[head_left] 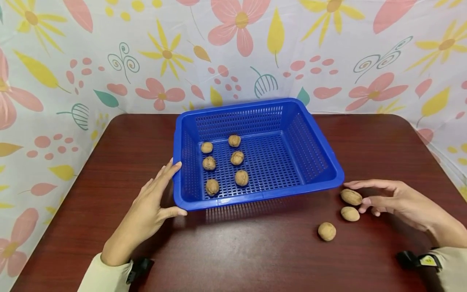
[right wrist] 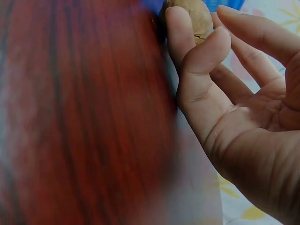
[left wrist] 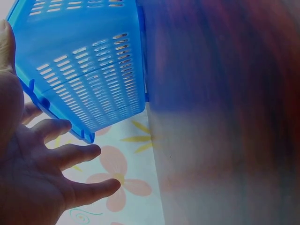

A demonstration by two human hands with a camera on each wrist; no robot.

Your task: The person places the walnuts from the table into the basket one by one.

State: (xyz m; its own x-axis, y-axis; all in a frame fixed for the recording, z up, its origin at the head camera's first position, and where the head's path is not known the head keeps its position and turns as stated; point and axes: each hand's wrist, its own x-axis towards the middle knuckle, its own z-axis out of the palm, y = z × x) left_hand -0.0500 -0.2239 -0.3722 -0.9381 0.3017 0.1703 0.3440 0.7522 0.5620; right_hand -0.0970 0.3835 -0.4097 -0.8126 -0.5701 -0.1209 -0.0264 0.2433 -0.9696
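Observation:
A blue plastic basket (head_left: 258,196) with slotted walls holds several walnuts (head_left: 237,158) on the left part of its floor, in two rough columns. My left hand (head_left: 151,205) is at the basket's left front corner, thumb by the front rim and fingertips by the left rim. In the left wrist view its fingers (left wrist: 84,192) spread loosely beside the basket wall. On the table, right of the basket, my right hand (head_left: 405,202) has its thumb and fingers close about a brown walnut (head_left: 351,196). A paler walnut (head_left: 350,213) lies just in front of that one.
Another walnut (head_left: 326,231) lies nearer the front on the dark red wooden table (head_left: 251,259). A flower-printed cloth (head_left: 233,52) hangs behind the table and along its sides. Both wrists wear black straps (head_left: 140,269).

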